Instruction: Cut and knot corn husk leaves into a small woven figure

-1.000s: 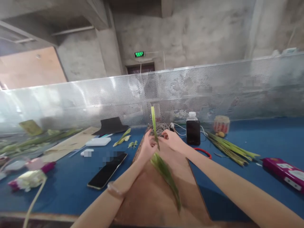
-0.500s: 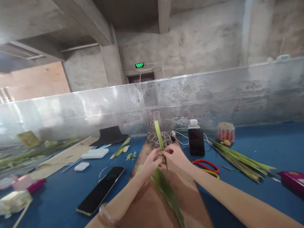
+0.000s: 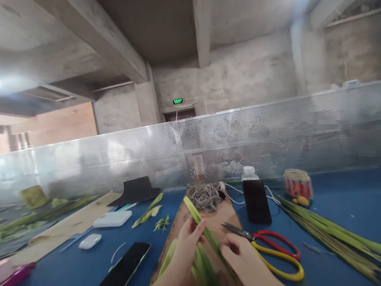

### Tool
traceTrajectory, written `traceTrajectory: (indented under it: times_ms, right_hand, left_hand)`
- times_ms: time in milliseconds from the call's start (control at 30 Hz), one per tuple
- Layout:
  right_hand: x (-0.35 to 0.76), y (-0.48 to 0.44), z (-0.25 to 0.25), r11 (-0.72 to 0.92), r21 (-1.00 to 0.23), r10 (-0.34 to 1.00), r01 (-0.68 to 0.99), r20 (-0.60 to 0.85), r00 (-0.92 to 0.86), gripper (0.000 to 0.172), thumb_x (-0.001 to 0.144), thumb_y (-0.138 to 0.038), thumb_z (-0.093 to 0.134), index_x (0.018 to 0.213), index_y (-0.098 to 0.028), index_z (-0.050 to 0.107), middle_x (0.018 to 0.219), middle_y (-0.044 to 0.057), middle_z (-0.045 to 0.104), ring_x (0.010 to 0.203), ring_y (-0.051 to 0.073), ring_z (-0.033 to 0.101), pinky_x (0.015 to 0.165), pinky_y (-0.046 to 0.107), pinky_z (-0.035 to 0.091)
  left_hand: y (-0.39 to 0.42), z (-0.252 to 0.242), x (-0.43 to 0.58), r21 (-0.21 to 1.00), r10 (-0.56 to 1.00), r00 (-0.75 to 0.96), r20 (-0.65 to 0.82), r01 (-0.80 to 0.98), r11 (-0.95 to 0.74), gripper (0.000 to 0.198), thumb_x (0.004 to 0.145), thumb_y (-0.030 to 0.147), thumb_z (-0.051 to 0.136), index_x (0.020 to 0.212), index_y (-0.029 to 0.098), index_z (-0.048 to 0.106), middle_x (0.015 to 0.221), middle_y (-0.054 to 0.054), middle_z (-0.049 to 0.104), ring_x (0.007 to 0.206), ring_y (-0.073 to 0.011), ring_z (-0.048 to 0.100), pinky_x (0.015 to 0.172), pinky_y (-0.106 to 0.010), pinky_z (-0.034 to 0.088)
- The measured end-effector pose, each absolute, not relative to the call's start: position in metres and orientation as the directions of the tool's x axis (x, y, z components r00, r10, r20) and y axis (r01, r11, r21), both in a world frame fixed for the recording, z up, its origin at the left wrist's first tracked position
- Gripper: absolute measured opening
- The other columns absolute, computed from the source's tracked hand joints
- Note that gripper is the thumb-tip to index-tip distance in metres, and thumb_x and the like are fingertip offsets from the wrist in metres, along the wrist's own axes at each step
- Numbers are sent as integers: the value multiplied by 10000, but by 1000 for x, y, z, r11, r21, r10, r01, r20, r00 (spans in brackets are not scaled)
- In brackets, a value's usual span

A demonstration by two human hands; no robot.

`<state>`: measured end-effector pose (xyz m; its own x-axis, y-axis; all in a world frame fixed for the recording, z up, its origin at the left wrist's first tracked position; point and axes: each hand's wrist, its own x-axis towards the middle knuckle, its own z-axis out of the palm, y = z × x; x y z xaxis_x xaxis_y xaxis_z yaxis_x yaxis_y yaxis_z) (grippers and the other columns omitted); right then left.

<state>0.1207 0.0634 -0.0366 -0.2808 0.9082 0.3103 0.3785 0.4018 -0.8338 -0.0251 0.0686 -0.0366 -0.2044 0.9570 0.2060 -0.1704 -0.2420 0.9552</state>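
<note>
A long green leaf strip (image 3: 193, 209) runs slantwise over the brown board (image 3: 218, 219). My left hand (image 3: 189, 246) is closed, pinching the strip between thumb and fingers near its pale upper end. Lower down, my right hand (image 3: 242, 258) has curled fingers closed at the strip's edge; its grip is partly hidden. More broad green leaves (image 3: 204, 264) lie on the board below my hands. Scissors (image 3: 278, 254) with one red and one yellow handle rest just right of my right hand, their blades over the board.
A heap of grey cord (image 3: 206, 197) covers the board's far end. To the right are a leaning black phone (image 3: 256, 201), a jar (image 3: 298, 183) and a bundle of green stalks (image 3: 330, 234). Left are another phone (image 3: 127, 264), a white case (image 3: 113, 219) and leaf scraps (image 3: 162, 223).
The view has tilted up and moved closer. My right hand has slid down along the strip, away from my left hand, and the strip now slants lower. The scissors show more fully.
</note>
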Motion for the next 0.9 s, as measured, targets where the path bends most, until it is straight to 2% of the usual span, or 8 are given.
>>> traceTrajectory:
  times_ms: [133, 267, 467, 600, 667, 767, 833, 900]
  right_hand:
    - [118, 69, -46, 183, -973, 955, 140, 142, -262, 174, 671, -280, 405, 525, -196, 364, 433, -77, 299, 384, 72, 323, 380, 195, 267]
    - [116, 61, -45, 8, -998, 970, -65, 24, -241, 179, 652, -304, 445, 535, -197, 361, 423, -96, 287, 345, 57, 310, 352, 181, 276]
    - [116, 54, -40, -52, -979, 975, -195, -8, -220, 181, 648, -266, 453, 517, -189, 357, 422, -82, 346, 362, 58, 339, 382, 187, 292]
    - [117, 52, -38, -56, -974, 971, -221, -2, -239, 209, 665, -282, 469, 505, -188, 371, 412, -80, 336, 355, 61, 331, 375, 193, 278]
    - [118, 52, -37, -69, -970, 967, -233, -7, -255, 224, 701, -338, 455, 540, -184, 431, 425, -70, 370, 360, 72, 346, 373, 201, 280]
    - [119, 53, -38, -5, -970, 974, -242, 50, -222, 287, 737, -442, 459, 673, -174, 535, 532, -40, 471, 442, 95, 422, 421, 217, 330]
    - [120, 55, -39, 117, -968, 972, -220, 157, -173, 313, 752, -462, 467, 720, -169, 571, 637, -8, 542, 572, 123, 493, 544, 241, 396]
    - [122, 57, -39, 213, -957, 952, -194, 248, -179, 344, 787, -466, 437, 757, -163, 598, 750, 28, 594, 728, 159, 527, 707, 278, 409]
  left_hand:
    - [70, -37, -27, 935, 966, -203, 157, -286, -212, 432, 552, 369, 741, 895, 140, 611, 673, 9, 551, 551, -70, 493, 495, -172, 398]
    - [66, -36, -29, 926, 967, -208, 145, -316, -207, 343, 580, 294, 741, 862, 149, 609, 718, 3, 580, 586, -70, 520, 539, -170, 415]
    - [65, -38, -30, 907, 974, -205, 100, -384, -174, 303, 582, 225, 744, 830, 155, 584, 746, 11, 603, 590, -56, 535, 536, -158, 401]
    - [63, -39, -29, 873, 983, -178, 50, -470, -130, 233, 595, 224, 732, 711, 155, 542, 665, 43, 579, 562, -37, 524, 546, -152, 391]
    - [60, -38, -28, 863, 994, -105, 27, -499, -77, 222, 603, 231, 724, 690, 150, 537, 624, 45, 570, 536, -38, 517, 548, -160, 389]
    - [52, -33, -25, 861, 992, 129, -10, -503, 74, 235, 584, 197, 733, 744, 130, 575, 594, 19, 568, 513, -67, 520, 553, -205, 398]
    - [45, -30, -24, 859, 946, 323, -33, -475, 192, 270, 541, 165, 753, 753, 110, 594, 565, 5, 548, 494, -84, 504, 543, -237, 398]
    - [39, -30, -25, 856, 878, 476, -49, -432, 282, 287, 501, 166, 770, 725, 100, 603, 527, 6, 514, 468, -93, 475, 526, -266, 395]
